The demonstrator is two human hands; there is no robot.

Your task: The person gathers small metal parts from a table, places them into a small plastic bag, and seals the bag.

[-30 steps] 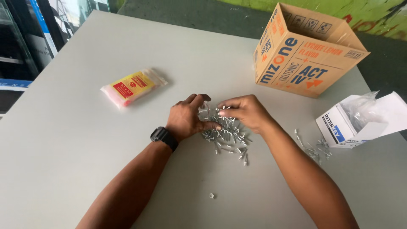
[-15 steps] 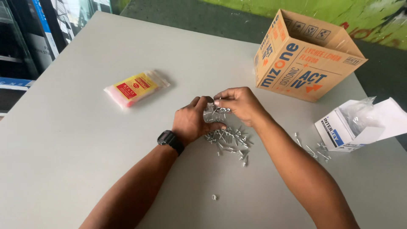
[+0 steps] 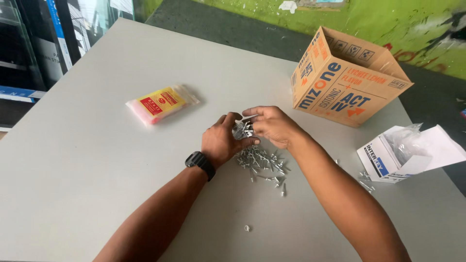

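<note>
both hands meet over the middle of the grey table [image 3: 97, 160]. left hand [image 3: 221, 143] cupped, fingers curled around a small bunch of screws [image 3: 241, 130] — right hand [image 3: 272, 125] just to its right, fingertips pinched narrow on the same bunch. the loose pile of screws [image 3: 262, 162] lies directly near-side of the hands, touching distance, spread toward the right. single screws point every way; no common axis. left wrist wears a black watch [image 3: 199, 162].

Bright, even daylight fills the scene, soft and without glare. The grey table [image 3: 87, 160] looks evenly lit. Faint, short shadows sit under the hands and beside the cardboard box [image 3: 344, 80]. Focus is sharp at the centre; the wide lens slightly bends the table's edges outward.
</note>
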